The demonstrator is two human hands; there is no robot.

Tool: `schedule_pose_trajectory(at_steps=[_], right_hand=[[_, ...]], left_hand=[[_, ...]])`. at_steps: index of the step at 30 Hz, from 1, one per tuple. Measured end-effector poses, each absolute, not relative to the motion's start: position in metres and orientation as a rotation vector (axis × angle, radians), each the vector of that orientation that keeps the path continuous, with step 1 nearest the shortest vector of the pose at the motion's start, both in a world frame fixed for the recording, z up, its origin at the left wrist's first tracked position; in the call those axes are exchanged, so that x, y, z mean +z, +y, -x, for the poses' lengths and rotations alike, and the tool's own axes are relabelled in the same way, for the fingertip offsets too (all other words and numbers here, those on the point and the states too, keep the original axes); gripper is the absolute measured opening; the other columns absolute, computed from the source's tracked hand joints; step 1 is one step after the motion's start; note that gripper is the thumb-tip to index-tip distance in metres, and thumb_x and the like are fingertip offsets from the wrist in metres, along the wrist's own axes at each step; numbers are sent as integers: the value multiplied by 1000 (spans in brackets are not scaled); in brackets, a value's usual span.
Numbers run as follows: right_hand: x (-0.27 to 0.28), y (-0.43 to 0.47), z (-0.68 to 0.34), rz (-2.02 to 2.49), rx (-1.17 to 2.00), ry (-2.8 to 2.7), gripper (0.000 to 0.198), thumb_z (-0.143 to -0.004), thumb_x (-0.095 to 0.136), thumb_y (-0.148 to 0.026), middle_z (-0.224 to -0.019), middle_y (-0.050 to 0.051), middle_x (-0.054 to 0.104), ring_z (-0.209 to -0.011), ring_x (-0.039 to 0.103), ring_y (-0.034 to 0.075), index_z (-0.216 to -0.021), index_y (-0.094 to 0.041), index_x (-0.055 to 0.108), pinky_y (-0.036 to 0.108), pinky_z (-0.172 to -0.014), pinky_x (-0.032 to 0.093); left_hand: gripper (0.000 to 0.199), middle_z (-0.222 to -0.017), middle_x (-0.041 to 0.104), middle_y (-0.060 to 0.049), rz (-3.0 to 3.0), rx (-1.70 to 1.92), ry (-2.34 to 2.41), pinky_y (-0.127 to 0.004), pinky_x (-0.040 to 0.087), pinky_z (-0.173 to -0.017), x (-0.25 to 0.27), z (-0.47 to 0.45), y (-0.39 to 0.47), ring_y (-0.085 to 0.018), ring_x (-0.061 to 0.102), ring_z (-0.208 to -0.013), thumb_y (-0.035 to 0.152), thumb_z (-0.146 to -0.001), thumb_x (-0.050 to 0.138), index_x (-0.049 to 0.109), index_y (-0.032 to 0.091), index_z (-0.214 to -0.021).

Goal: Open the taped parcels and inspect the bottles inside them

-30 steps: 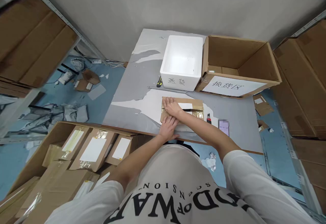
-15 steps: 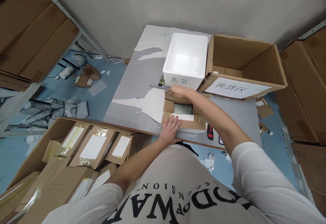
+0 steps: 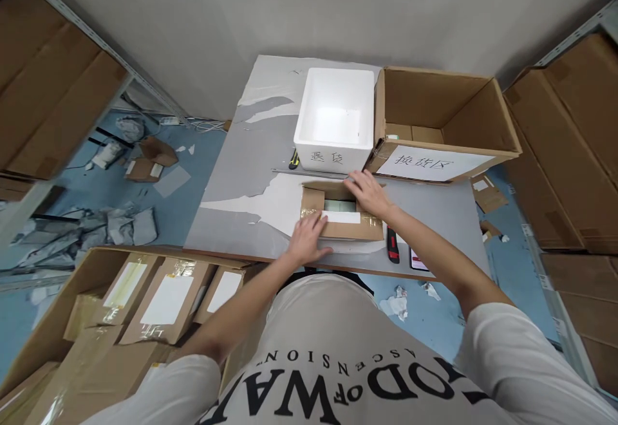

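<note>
A small cardboard box (image 3: 342,230) sits near the front of the table with its flaps partly raised. A white label is on its near flap, and pale green contents (image 3: 340,206) show in the opening. My left hand (image 3: 308,239) rests on the near left part of the box, fingers spread and thumb apart. At the far right of the opening, my right hand (image 3: 369,193) touches the raised flaps with its fingers stretched out. A red and black box cutter (image 3: 393,245) lies to the right of the box, beside a phone (image 3: 418,260).
Behind the box stand a white foam box (image 3: 333,162) and a large open carton (image 3: 506,148) with handwritten labels. A yellow cutter (image 3: 294,159) lies by the foam box. To the left below the table (image 3: 222,183), a big carton (image 3: 96,251) holds several taped parcels. Shelves flank both sides.
My right hand has moved from the far left flap to the right side of the opening, and its fist has loosened. My left hand stays on the near left. The view has shifted slightly.
</note>
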State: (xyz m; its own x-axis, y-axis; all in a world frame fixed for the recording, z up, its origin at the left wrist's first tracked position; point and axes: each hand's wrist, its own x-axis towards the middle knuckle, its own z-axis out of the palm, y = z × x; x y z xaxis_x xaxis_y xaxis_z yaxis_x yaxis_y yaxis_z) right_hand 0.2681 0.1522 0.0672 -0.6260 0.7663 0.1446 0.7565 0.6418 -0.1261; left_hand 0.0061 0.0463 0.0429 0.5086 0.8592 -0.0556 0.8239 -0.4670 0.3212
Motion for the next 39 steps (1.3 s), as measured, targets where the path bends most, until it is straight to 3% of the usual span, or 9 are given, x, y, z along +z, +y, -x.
schedule_pose_trajectory(at_steps=[3,6,8,11,14,18,27,34,39], right_hand=[[66,113,-271,919,190,-2837,46,-94,33,-11,-137,11,52,-128,45,21,-136,-24,46,48,-110,31],[70,95,-253,901,314,-2915,38,-96,37,-19,-124,15,60,-117,53,23,-131,-15,50,44,-103,38],[73,95,-235,1090,433,-2905,49,-92,50,-34,-126,18,58,-115,54,27,-135,-11,46,42,-97,42],[77,104,-212,1483,714,-2855,78,-74,69,-52,-126,18,58,-110,58,31,-137,-14,43,38,-86,47],[77,115,-194,1625,1016,-2866,72,-65,71,-62,-114,13,66,-98,64,29,-122,-19,57,32,-76,48],[70,129,-164,1556,1195,-2759,66,-67,66,-67,-113,12,67,-96,64,26,-110,-17,63,28,-71,47],[59,127,-122,1555,1030,-2640,35,-80,61,-50,-104,5,68,-95,62,22,-98,-20,63,25,-63,39],[73,107,-127,1540,806,-2709,27,-91,48,-43,-100,7,69,-92,63,22,-100,-21,61,26,-64,35],[94,83,-125,1402,648,-2791,24,-94,43,-36,-104,9,69,-93,64,23,-104,-21,58,29,-70,38]], left_hand=[[122,-149,34,-21,-2460,161,1274,-50,25,-112,47,28,87,-38,30,-138,76,-53,68,24,11,-147],[133,-148,33,-25,-2500,80,1076,-53,24,-113,43,54,122,-41,29,-138,79,-45,69,23,7,-146],[134,-147,33,-26,-2513,87,1008,-52,26,-112,37,62,133,-41,30,-138,80,-43,70,24,5,-145],[133,-146,36,-25,-2511,171,973,-50,28,-112,29,64,135,-40,32,-137,79,-42,71,26,7,-144],[129,-145,38,-24,-2486,229,946,-49,30,-112,25,62,130,-38,35,-136,75,-44,74,25,9,-144],[124,-144,39,-23,-2452,217,966,-46,33,-111,27,58,125,-35,37,-135,67,-49,75,21,10,-144],[121,-144,40,-20,-2386,234,1031,-42,36,-110,19,55,121,-32,39,-135,52,-50,81,18,10,-145],[117,-142,42,-20,-2364,268,1029,-39,38,-109,13,56,122,-31,42,-133,47,-52,79,20,8,-144],[114,-143,40,-22,-2375,274,1060,-40,36,-111,15,61,123,-33,38,-136,52,-53,77,22,8,-143]])
